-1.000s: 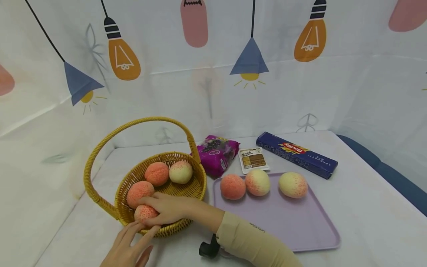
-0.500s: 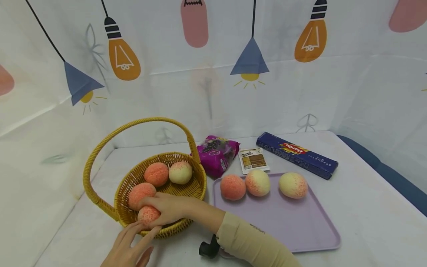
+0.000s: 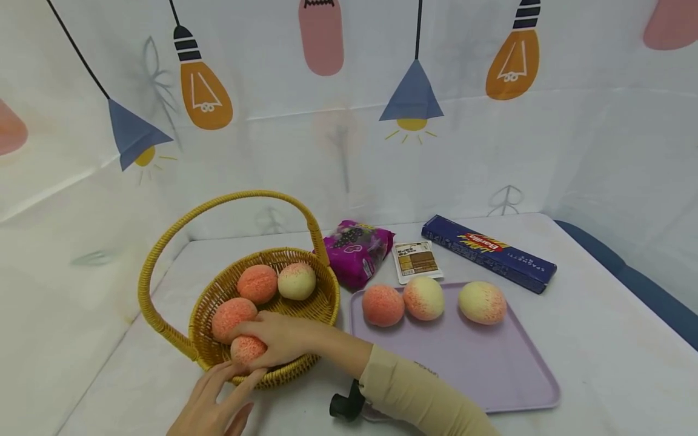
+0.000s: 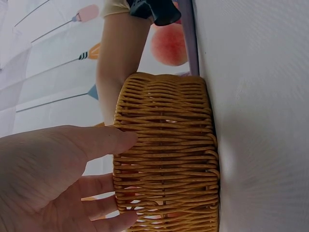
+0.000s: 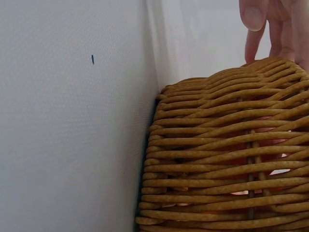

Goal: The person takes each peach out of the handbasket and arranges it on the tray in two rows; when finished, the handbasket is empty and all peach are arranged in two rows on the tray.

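Observation:
A yellow wicker basket (image 3: 278, 378) with a tall handle stands at the left in the head view. My right hand (image 3: 280, 339) reaches over its front rim and grips a speckled pink peach (image 3: 246, 351), partly covering it. Just behind lies another pink peach (image 3: 233, 319), near my fingertips. My left hand (image 3: 215, 396) holds the basket's front rim. In the left wrist view, its thumb (image 4: 120, 141) lies against the woven outer wall while some fingers pass behind the rim. Deeper in the basket sit a red-pink peach (image 3: 257, 284) and a cream peach (image 3: 297, 281).
Right of the basket is a lilac tray (image 3: 463, 369) bearing a pink peach (image 3: 383, 306) and two cream-pink ones (image 3: 423, 298). Behind stand a purple snack bag (image 3: 357, 251), a small flat packet (image 3: 417, 261) and a blue spaghetti box (image 3: 488, 253). A black device (image 3: 347, 404) sits at my right wrist.
The peach under my right hand has shifted slightly to the right inside the basket, and the pink one behind it a little too. My left hand stays at the rim.

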Demonstrator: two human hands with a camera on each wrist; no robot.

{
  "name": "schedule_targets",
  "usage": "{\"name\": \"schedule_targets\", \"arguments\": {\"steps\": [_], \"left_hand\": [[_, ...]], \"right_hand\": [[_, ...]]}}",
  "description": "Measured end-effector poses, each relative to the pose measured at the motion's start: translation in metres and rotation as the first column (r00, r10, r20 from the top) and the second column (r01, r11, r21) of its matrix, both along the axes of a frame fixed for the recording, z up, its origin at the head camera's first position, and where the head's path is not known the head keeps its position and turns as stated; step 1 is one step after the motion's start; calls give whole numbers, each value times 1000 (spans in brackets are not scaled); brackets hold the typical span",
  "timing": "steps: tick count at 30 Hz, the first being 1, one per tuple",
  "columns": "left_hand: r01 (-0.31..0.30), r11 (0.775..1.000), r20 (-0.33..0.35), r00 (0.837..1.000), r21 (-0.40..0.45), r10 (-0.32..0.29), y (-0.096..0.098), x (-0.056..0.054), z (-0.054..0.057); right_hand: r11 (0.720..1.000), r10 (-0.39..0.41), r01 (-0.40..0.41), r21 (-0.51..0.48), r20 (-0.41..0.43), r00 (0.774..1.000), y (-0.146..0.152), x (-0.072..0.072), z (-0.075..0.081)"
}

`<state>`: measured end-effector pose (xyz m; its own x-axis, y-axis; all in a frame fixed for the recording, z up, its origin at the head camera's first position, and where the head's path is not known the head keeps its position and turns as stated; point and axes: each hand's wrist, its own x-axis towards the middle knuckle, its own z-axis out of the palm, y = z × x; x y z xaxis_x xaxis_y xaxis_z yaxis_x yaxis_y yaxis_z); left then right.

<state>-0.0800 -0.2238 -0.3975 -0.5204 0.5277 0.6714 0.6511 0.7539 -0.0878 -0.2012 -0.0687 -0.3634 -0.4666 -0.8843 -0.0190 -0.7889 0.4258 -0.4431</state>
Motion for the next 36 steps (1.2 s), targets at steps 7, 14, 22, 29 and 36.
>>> {"name": "schedule_targets", "arguments": {"steps": [7, 14, 22, 29, 36], "left_hand": [[-51, 999, 49, 997, 0, 51, 5, 3, 5], [-105, 994, 70, 992, -29, 107, 7, 5, 9], [-131, 991, 75, 988, -38, 134, 7, 9, 8], [-169, 983, 102, 979, -68, 176, 6, 10, 10], [-147, 988, 87, 985, -39, 150, 7, 9, 8]], "right_hand": [[991, -103, 98, -87, -59, 993, 6, 1, 3], [980, -143, 133, -144, -56, 988, 15, 0, 13], [951, -140, 132, -279, -7, 990, 29, -2, 21], [942, -155, 130, -309, -59, 986, 42, 0, 28], [940, -187, 150, -305, -93, 978, 52, 5, 31]]}}
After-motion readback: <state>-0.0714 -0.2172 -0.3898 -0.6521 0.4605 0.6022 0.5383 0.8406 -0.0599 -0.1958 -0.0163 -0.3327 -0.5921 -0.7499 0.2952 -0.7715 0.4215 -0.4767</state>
